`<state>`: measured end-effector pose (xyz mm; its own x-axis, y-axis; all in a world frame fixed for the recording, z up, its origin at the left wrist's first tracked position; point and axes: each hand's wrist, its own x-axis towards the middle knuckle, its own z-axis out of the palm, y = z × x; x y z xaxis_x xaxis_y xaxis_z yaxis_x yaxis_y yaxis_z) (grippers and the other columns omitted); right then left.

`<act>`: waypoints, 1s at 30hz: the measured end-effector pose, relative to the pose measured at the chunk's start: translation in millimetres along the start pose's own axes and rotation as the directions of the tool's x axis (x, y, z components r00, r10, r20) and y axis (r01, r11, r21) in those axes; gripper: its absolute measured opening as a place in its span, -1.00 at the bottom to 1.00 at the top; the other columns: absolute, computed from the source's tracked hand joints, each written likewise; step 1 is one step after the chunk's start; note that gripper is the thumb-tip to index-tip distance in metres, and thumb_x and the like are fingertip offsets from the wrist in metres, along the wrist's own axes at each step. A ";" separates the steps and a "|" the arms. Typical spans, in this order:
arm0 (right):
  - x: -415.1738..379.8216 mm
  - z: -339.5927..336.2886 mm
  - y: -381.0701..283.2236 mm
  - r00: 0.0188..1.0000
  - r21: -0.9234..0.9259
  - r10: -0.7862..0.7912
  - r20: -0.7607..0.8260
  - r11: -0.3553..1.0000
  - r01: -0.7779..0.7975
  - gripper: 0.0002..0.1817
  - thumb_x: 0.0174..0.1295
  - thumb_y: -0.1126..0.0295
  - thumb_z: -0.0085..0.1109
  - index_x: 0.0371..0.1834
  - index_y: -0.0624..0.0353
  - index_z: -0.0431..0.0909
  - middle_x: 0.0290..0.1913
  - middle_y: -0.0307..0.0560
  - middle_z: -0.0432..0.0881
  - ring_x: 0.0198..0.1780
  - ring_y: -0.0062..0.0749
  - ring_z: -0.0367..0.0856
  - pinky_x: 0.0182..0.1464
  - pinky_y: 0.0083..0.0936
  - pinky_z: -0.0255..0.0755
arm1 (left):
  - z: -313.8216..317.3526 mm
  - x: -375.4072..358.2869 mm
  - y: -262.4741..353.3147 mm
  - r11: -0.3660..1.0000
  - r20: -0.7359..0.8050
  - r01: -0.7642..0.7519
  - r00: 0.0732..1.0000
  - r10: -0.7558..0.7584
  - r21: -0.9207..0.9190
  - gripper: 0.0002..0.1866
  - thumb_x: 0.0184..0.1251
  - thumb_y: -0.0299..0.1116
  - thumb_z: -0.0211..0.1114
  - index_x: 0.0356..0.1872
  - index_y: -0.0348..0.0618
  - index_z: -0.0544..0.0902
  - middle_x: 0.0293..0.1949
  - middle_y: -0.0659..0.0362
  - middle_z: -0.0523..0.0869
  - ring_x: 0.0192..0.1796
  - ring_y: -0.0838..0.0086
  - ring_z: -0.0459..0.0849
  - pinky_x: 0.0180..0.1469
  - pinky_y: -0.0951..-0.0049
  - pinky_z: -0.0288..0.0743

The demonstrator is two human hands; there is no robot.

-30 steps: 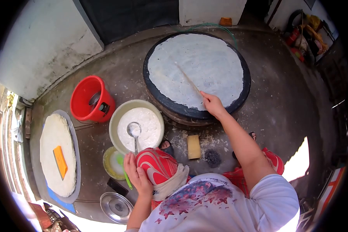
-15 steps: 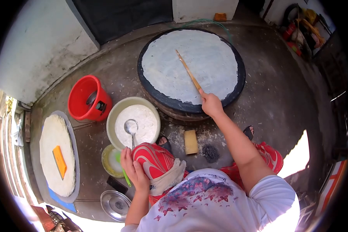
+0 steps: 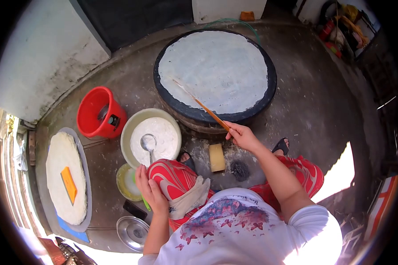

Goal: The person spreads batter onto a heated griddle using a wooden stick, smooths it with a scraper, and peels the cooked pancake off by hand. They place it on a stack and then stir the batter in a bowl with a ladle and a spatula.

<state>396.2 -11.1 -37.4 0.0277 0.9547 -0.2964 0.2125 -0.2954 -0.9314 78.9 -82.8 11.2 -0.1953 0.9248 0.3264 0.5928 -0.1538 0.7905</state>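
Observation:
My right hand (image 3: 242, 134) grips the near end of a thin wooden spatula (image 3: 202, 104). The spatula's far tip lies over the left part of a large round griddle (image 3: 268, 95). A thin, pale sheet of batter (image 3: 216, 66) covers nearly all of the griddle, leaving a dark rim. My left hand (image 3: 151, 190) rests with its fingers stretched out against my left knee, holding nothing. Just beyond it stands a pale basin (image 3: 127, 140) of thick white batter (image 3: 154, 145), with a metal ladle (image 3: 148, 142) lying in it.
A red bucket (image 3: 89, 115) stands left of the basin. At far left, a yellow scraper (image 3: 69, 184) lies on a stack of pale flatbreads (image 3: 64, 154). A yellow sponge block (image 3: 216, 157) and a dark scouring pad (image 3: 240, 170) sit between my feet. A metal lid (image 3: 132, 232) lies lower left.
My right hand has drawn back toward me off the griddle's edge, and the spatula's tip has swung left and nearer. My left hand stays on the knee.

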 end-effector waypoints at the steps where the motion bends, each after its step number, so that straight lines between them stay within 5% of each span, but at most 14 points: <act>1: -6.5 2.6 -1.9 0.997 0.099 0.059 0.051 0.993 -0.064 -0.61 0.33 0.43 -0.19 0.24 0.00 0.31 -0.46 -0.26 0.52 -0.62 -0.69 0.32 -0.56 -0.72 0.27 | 0.2 0.1 0.6 1.000 0.000 0.001 1.000 -0.001 0.001 -0.55 0.38 -0.24 -0.16 0.14 -0.38 0.34 0.18 -0.11 0.32 0.24 0.10 0.27 0.29 0.27 0.03; 4: -18.0 -11.1 -2.4 0.973 0.291 0.231 0.001 0.931 -0.221 -0.60 0.36 0.42 -0.25 0.26 -0.02 0.27 -0.47 -0.24 0.51 -0.69 -0.73 0.23 -0.66 -0.76 0.18 | -0.6 -0.4 -0.8 1.000 0.005 -0.004 1.000 0.004 -0.009 -0.54 0.39 -0.23 -0.17 0.14 -0.39 0.34 0.18 -0.12 0.31 0.24 0.11 0.26 0.29 0.27 0.03; 7: -25.4 -29.9 10.4 0.900 0.280 0.236 -0.367 0.951 -0.135 -0.61 0.37 0.40 -0.28 0.25 0.00 0.27 -0.43 -0.19 0.53 -0.70 -0.72 0.27 -0.69 -0.78 0.18 | -1.1 -0.5 -1.3 1.000 -0.004 0.013 1.000 -0.013 -0.026 -0.54 0.39 -0.22 -0.17 0.14 -0.40 0.34 0.18 -0.11 0.32 0.25 0.12 0.26 0.29 0.27 0.03; 13: -48.4 -42.7 24.7 0.938 0.287 0.218 -0.271 0.948 -0.137 -0.59 0.39 0.36 -0.32 0.30 0.03 0.18 -0.43 -0.21 0.53 -0.69 -0.71 0.31 -0.68 -0.78 0.23 | -0.2 -0.1 0.5 0.999 -0.006 0.032 0.999 -0.032 -0.043 -0.49 0.42 -0.16 -0.21 0.12 -0.43 0.35 0.19 -0.06 0.33 0.26 0.23 0.26 0.30 0.34 0.01; 15: -44.4 -42.9 52.7 0.934 0.294 0.232 -0.273 0.944 -0.149 -0.58 0.36 0.35 -0.21 0.29 -0.03 0.22 -0.43 -0.10 0.55 -0.65 -0.60 0.38 -0.63 -0.61 0.32 | 0.4 0.0 -0.1 0.999 -0.001 0.028 1.000 -0.028 -0.046 -0.49 0.42 -0.15 -0.21 0.12 -0.43 0.35 0.19 -0.05 0.33 0.26 0.23 0.26 0.30 0.34 0.01; 16: -40.7 -40.2 65.4 0.911 -0.219 -0.108 -0.398 0.975 0.020 -0.55 0.30 0.35 -0.12 0.28 -0.06 0.24 -0.43 -0.03 0.54 -0.61 -0.46 0.42 -0.57 -0.49 0.35 | 0.5 0.2 -0.4 0.999 -0.002 0.024 1.000 -0.024 -0.046 -0.49 0.42 -0.15 -0.21 0.12 -0.43 0.35 0.18 -0.05 0.34 0.26 0.23 0.26 0.30 0.34 0.01; 17: -38.5 -39.3 77.0 0.828 -0.684 -0.453 -0.331 0.720 0.121 -0.52 0.25 0.36 -0.02 0.27 -0.09 0.26 -0.43 0.04 0.53 -0.58 -0.32 0.47 -0.52 -0.37 0.38 | 0.6 0.1 -1.0 0.999 -0.002 0.024 1.000 -0.024 -0.044 -0.49 0.42 -0.15 -0.21 0.12 -0.43 0.35 0.18 -0.05 0.34 0.26 0.23 0.26 0.30 0.34 0.01; 18: -46.2 -32.9 47.6 0.890 -0.685 -0.300 -0.343 0.728 -0.018 -0.50 0.14 0.35 0.04 0.22 -0.08 0.33 -0.43 0.11 0.50 -0.38 0.02 0.52 -0.33 -0.20 0.42 | 0.5 0.1 -1.9 0.999 0.000 0.021 1.000 -0.021 -0.037 -0.49 0.42 -0.15 -0.20 0.12 -0.44 0.35 0.18 -0.06 0.34 0.26 0.23 0.26 0.30 0.34 0.01; 22: -46.5 -14.2 24.2 0.901 -0.794 -0.244 -0.358 0.588 -0.156 -0.57 0.12 0.39 0.04 0.13 -0.04 0.43 -0.46 0.08 0.49 -0.40 -0.02 0.53 -0.34 -0.21 0.42 | -0.2 0.1 -2.1 1.000 0.003 0.010 1.000 -0.010 -0.022 -0.54 0.41 -0.21 -0.19 0.12 -0.40 0.35 0.18 -0.10 0.33 0.25 0.14 0.26 0.30 0.28 0.03; 25: -51.0 -8.3 29.2 0.919 -0.772 -0.214 -0.331 0.621 -0.134 -0.56 0.11 0.43 0.03 0.12 -0.04 0.43 -0.42 0.11 0.49 -0.39 0.02 0.52 -0.33 -0.18 0.41 | -0.3 -0.4 -1.8 0.999 -0.001 0.034 0.999 -0.034 -0.028 -0.54 0.41 -0.21 -0.19 0.12 -0.40 0.36 0.18 -0.10 0.33 0.25 0.14 0.26 0.30 0.28 0.02; 28: -56.8 -9.6 45.6 0.896 -0.717 -0.360 -0.258 0.694 0.072 -0.54 0.17 0.42 -0.01 0.19 -0.08 0.36 -0.43 -0.03 0.50 -0.46 -0.19 0.54 -0.43 -0.33 0.42 | 0.6 -0.8 -4.5 0.999 -0.004 0.027 1.000 -0.027 -0.041 -0.54 0.41 -0.21 -0.19 0.12 -0.40 0.36 0.18 -0.09 0.33 0.26 0.15 0.26 0.30 0.28 0.02; 29: -60.4 -12.8 45.4 0.942 -0.314 -0.082 -0.326 0.949 -0.027 -0.55 0.21 0.41 -0.04 0.21 -0.08 0.34 -0.45 -0.13 0.48 -0.47 -0.34 0.52 -0.45 -0.45 0.40 | 1.2 -0.6 -4.2 0.999 -0.002 0.023 1.000 -0.023 -0.043 -0.54 0.41 -0.21 -0.19 0.12 -0.40 0.36 0.18 -0.09 0.33 0.26 0.15 0.26 0.30 0.28 0.02; 30: -65.0 -15.8 42.2 0.946 0.153 0.199 -0.255 0.975 -0.164 -0.57 0.25 0.40 -0.06 0.23 -0.09 0.32 -0.47 -0.22 0.47 -0.48 -0.49 0.50 -0.47 -0.57 0.38 | 1.4 -0.5 -4.0 1.000 -0.009 0.013 1.000 -0.014 -0.026 -0.53 0.42 -0.20 -0.20 0.12 -0.42 0.36 0.17 -0.07 0.35 0.24 0.20 0.28 0.29 0.32 0.03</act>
<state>418.8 -85.0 -54.1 0.3176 0.8541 -0.4119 0.0532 -0.4497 -0.8916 77.8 -82.2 7.1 -0.2106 0.9237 0.3202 0.5697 -0.1502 0.8080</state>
